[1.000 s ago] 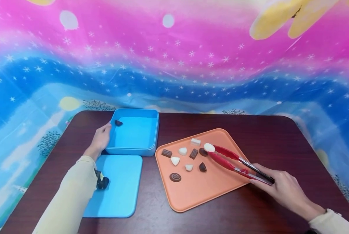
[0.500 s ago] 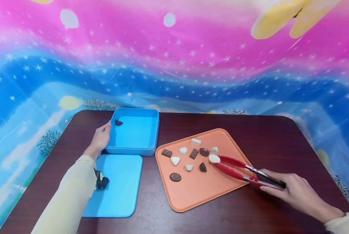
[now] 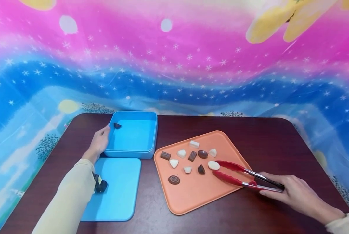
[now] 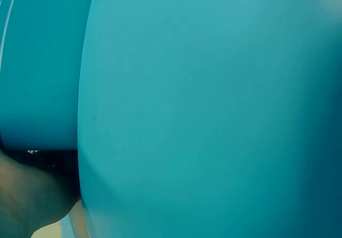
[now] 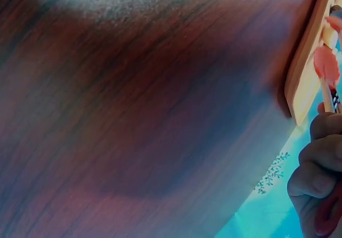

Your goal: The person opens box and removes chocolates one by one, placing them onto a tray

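In the head view my right hand [image 3: 298, 196] grips a pair of red-tipped tongs [image 3: 236, 165]. Between the tong tips is a white oval chocolate [image 3: 213, 165], low over the orange tray [image 3: 192, 198]; whether both tips touch it is unclear. Close by are a dark oval chocolate [image 3: 202, 154], a white piece [image 3: 213, 152] and a dark wedge [image 3: 201, 169]. My left hand [image 3: 99, 143] holds the left wall of the blue box [image 3: 130, 154], its fingers partly hidden. One dark chocolate [image 3: 117, 125] lies inside the box, at its left side.
Several more pieces lie on the tray, among them a swirl-topped round chocolate [image 3: 174, 179] and a striped bar [image 3: 165, 155]. A flat blue lid [image 3: 119, 195] lies in front of the box, partly under my left sleeve [image 3: 66, 198]. A patterned cloth [image 3: 174, 65] hangs behind the brown table [image 3: 265, 139].
The tongs and white oval chocolate have come nearer me on the tray, uncovering the dark oval and a white piece. The tong tips now stand slightly wider. My left hand stays at the box.
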The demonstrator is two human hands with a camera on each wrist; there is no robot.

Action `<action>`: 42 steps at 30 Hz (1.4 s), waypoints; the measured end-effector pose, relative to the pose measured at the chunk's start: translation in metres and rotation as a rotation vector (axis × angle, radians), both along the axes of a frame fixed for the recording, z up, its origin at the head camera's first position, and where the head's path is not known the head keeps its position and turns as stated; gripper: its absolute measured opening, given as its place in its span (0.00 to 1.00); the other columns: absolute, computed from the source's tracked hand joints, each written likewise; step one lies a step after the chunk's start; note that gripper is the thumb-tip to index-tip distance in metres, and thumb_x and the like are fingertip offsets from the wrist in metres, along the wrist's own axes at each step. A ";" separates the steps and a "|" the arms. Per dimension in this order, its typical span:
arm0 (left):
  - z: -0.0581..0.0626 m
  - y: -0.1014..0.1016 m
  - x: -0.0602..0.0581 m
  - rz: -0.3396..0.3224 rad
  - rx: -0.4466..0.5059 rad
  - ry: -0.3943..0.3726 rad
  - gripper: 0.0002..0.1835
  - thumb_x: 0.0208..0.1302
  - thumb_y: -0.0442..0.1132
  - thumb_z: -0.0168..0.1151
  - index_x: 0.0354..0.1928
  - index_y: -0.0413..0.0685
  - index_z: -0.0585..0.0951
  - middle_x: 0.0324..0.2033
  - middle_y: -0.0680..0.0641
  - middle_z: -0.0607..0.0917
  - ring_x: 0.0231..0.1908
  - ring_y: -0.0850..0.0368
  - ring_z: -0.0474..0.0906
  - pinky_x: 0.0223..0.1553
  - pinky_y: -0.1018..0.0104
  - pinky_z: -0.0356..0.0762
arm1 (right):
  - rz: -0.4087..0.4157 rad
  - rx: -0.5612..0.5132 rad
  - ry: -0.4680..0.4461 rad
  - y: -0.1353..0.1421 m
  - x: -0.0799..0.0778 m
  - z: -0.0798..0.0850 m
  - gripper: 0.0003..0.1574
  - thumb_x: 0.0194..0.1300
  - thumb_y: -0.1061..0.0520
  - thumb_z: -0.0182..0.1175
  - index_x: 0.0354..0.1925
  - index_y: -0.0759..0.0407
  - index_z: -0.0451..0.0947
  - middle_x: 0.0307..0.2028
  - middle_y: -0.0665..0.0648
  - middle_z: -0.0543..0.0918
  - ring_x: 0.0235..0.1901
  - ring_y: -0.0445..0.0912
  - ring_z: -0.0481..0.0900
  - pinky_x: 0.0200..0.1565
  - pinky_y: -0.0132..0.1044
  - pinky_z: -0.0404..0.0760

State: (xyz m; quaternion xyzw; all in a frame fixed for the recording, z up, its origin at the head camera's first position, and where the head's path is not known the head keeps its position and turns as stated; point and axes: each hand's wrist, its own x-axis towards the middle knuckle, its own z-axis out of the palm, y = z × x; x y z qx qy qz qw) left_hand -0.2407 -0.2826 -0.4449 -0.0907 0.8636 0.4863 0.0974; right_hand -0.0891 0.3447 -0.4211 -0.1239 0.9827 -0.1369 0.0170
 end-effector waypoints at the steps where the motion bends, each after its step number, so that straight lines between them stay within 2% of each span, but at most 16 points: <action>1: 0.000 -0.001 0.000 -0.004 0.002 -0.003 0.34 0.81 0.58 0.22 0.81 0.53 0.39 0.81 0.43 0.40 0.80 0.35 0.33 0.78 0.33 0.39 | 0.005 -0.005 0.013 0.000 0.000 0.000 0.39 0.54 0.34 0.73 0.61 0.45 0.82 0.21 0.34 0.73 0.20 0.29 0.55 0.24 0.29 0.56; 3: 0.001 -0.001 0.001 -0.010 0.002 -0.002 0.34 0.81 0.59 0.22 0.81 0.54 0.38 0.81 0.42 0.40 0.80 0.34 0.33 0.78 0.32 0.39 | 0.008 -0.021 0.034 0.001 0.000 0.001 0.39 0.53 0.35 0.75 0.61 0.46 0.82 0.17 0.35 0.62 0.19 0.29 0.51 0.23 0.28 0.54; 8: -0.001 -0.001 0.001 -0.005 -0.006 0.018 0.33 0.82 0.57 0.22 0.81 0.52 0.40 0.81 0.41 0.41 0.80 0.34 0.34 0.78 0.32 0.39 | -0.002 -0.060 0.069 0.003 0.000 0.004 0.41 0.49 0.38 0.78 0.60 0.48 0.83 0.16 0.36 0.61 0.17 0.29 0.53 0.20 0.26 0.53; 14: -0.001 0.000 0.002 -0.005 -0.003 0.006 0.34 0.82 0.58 0.22 0.81 0.51 0.39 0.81 0.41 0.41 0.80 0.33 0.33 0.77 0.31 0.39 | -0.039 -0.115 0.036 -0.004 -0.002 0.007 0.45 0.49 0.36 0.78 0.63 0.48 0.80 0.16 0.39 0.62 0.17 0.31 0.55 0.19 0.28 0.55; 18: -0.002 -0.001 0.003 -0.008 -0.003 0.002 0.35 0.81 0.59 0.22 0.81 0.50 0.39 0.81 0.41 0.40 0.80 0.34 0.33 0.78 0.32 0.39 | -0.037 -0.157 0.045 -0.012 -0.005 0.010 0.46 0.48 0.38 0.79 0.63 0.49 0.79 0.17 0.40 0.64 0.18 0.31 0.57 0.19 0.29 0.57; 25: -0.002 0.000 0.002 -0.014 0.009 -0.031 0.34 0.81 0.60 0.22 0.81 0.57 0.37 0.81 0.41 0.40 0.80 0.32 0.35 0.77 0.29 0.41 | -0.029 -0.185 0.041 -0.029 -0.014 0.016 0.47 0.49 0.36 0.78 0.64 0.51 0.78 0.18 0.41 0.66 0.19 0.32 0.60 0.20 0.28 0.60; 30: -0.005 0.000 0.002 -0.008 -0.003 -0.005 0.34 0.81 0.59 0.22 0.81 0.53 0.39 0.81 0.41 0.40 0.80 0.33 0.34 0.78 0.32 0.39 | -0.009 -0.238 0.052 -0.045 -0.021 0.016 0.45 0.51 0.38 0.78 0.64 0.52 0.79 0.18 0.43 0.67 0.20 0.32 0.62 0.20 0.29 0.61; 33: -0.006 0.000 0.002 -0.006 -0.011 0.008 0.34 0.82 0.58 0.22 0.81 0.50 0.40 0.81 0.41 0.41 0.80 0.34 0.34 0.78 0.33 0.39 | -0.018 -0.279 0.032 -0.057 -0.023 0.015 0.46 0.52 0.38 0.77 0.65 0.54 0.78 0.26 0.46 0.80 0.24 0.32 0.66 0.24 0.28 0.64; 35: -0.005 0.000 0.002 -0.012 -0.004 0.004 0.34 0.82 0.58 0.22 0.81 0.50 0.39 0.81 0.41 0.41 0.80 0.34 0.34 0.78 0.33 0.39 | -0.037 -0.312 -0.005 -0.066 -0.024 0.016 0.47 0.53 0.37 0.76 0.66 0.54 0.77 0.26 0.48 0.80 0.23 0.33 0.66 0.23 0.29 0.65; 37: -0.005 0.000 0.003 -0.015 0.000 0.002 0.34 0.82 0.57 0.22 0.81 0.51 0.39 0.81 0.41 0.40 0.80 0.34 0.34 0.78 0.33 0.39 | -0.049 -0.332 -0.021 -0.075 -0.026 0.017 0.48 0.53 0.35 0.76 0.67 0.52 0.76 0.25 0.48 0.80 0.22 0.34 0.67 0.23 0.29 0.66; 40: -0.003 0.000 0.002 -0.011 0.000 -0.001 0.34 0.82 0.58 0.21 0.81 0.51 0.39 0.81 0.40 0.40 0.80 0.33 0.34 0.78 0.32 0.40 | -0.065 -0.354 -0.048 -0.088 -0.030 0.021 0.49 0.53 0.33 0.75 0.67 0.50 0.75 0.17 0.47 0.67 0.17 0.37 0.62 0.19 0.31 0.64; 42: -0.002 -0.001 0.001 -0.004 -0.006 0.004 0.34 0.81 0.58 0.21 0.81 0.51 0.39 0.81 0.40 0.41 0.80 0.33 0.34 0.78 0.32 0.40 | -0.066 -0.353 -0.050 -0.096 -0.034 0.024 0.49 0.52 0.31 0.74 0.67 0.51 0.76 0.17 0.46 0.66 0.17 0.37 0.62 0.19 0.31 0.64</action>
